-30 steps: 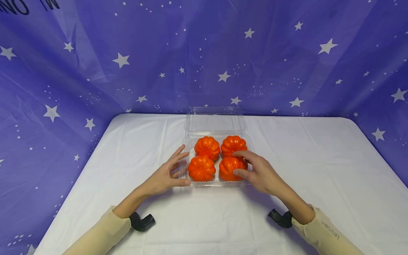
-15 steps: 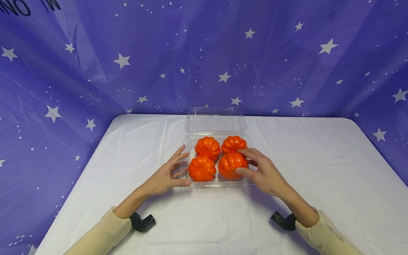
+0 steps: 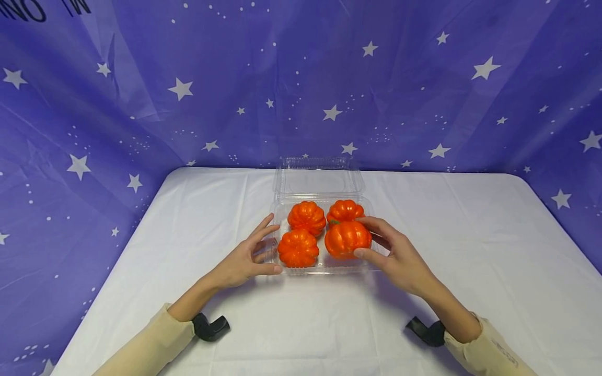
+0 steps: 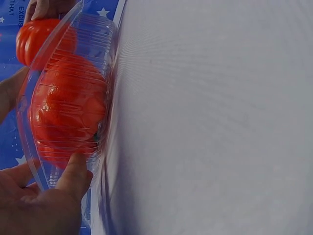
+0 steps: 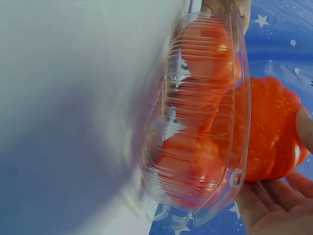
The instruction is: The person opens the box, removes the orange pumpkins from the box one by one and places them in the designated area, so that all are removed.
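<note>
An orange toy pumpkin (image 3: 348, 239) is held by my right hand (image 3: 400, 256), thumb at its near side and fingers behind. It is tipped, with a bit of green stem at its left. In the right wrist view this pumpkin (image 5: 276, 129) sticks up above the rim of a clear plastic clamshell box (image 3: 305, 271). Three more pumpkins sit inside: back left (image 3: 306, 216), front left (image 3: 298, 249) and back right (image 3: 345, 210), the last partly hidden. My left hand (image 3: 242, 261) rests at the box's left wall, fingers spread, thumb (image 4: 76, 178) at the front corner.
The box's clear lid (image 3: 317, 181) lies folded back toward the table's far edge. A white cloth (image 3: 301, 324) covers the table. Behind it hangs a purple curtain (image 3: 301, 78) with stars. Black curved pieces (image 3: 211, 328) are worn at both wrists.
My right hand has raised the front right pumpkin, tilting it and shifting it slightly right and up in the head view. The left hand and the other pumpkins have stayed put.
</note>
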`<state>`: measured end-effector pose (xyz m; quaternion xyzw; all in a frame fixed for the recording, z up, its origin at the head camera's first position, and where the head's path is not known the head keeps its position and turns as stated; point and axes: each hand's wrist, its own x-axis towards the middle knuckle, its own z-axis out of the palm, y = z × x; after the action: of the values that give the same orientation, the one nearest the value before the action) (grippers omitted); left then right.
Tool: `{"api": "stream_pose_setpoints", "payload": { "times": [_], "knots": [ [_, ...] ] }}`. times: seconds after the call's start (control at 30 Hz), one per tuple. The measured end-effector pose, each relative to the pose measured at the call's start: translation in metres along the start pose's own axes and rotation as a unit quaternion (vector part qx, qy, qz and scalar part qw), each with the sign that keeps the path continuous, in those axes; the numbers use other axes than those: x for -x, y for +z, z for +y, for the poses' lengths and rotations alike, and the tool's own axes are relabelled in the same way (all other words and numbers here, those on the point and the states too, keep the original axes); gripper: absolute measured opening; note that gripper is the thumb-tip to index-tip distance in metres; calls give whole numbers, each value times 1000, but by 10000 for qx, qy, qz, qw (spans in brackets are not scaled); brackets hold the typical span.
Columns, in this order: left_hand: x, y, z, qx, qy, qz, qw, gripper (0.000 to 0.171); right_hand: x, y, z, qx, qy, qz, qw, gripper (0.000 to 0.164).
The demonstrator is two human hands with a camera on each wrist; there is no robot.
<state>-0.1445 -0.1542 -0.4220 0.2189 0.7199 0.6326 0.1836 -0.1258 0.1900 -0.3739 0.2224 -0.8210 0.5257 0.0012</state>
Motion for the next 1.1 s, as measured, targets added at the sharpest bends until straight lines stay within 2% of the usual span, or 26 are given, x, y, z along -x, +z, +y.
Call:
{"api": "stream_pose_setpoints", "payload": {
  "times": [0.17, 0.37, 0.57, 0.8, 0.97, 1.1],
  "knots": [
    [0, 0, 0, 6, 18, 15, 10000, 92, 4, -2, -2, -147, 47, -3, 9999, 73],
    [-1, 0, 0, 34, 37, 4, 10000, 92, 9, -5, -3, -324, -8, -22, 9995, 59],
    [0, 0, -1, 43, 14, 34, 10000, 91, 14, -6, -6, -315, 92, -22, 9995, 57],
    [0, -1, -1, 52, 74, 7, 10000, 92, 18, -8, -7, -569, -76, -49, 9983, 57],
    [0, -1, -1, 94, 83, -14, 9999, 92, 22, -12, -9, -432, -32, 79, 9990, 70],
    [0, 0, -1, 102, 87, -27, 9999, 92, 26, -15, -9, -255, 30, 188, 9995, 68]
  ]
}}
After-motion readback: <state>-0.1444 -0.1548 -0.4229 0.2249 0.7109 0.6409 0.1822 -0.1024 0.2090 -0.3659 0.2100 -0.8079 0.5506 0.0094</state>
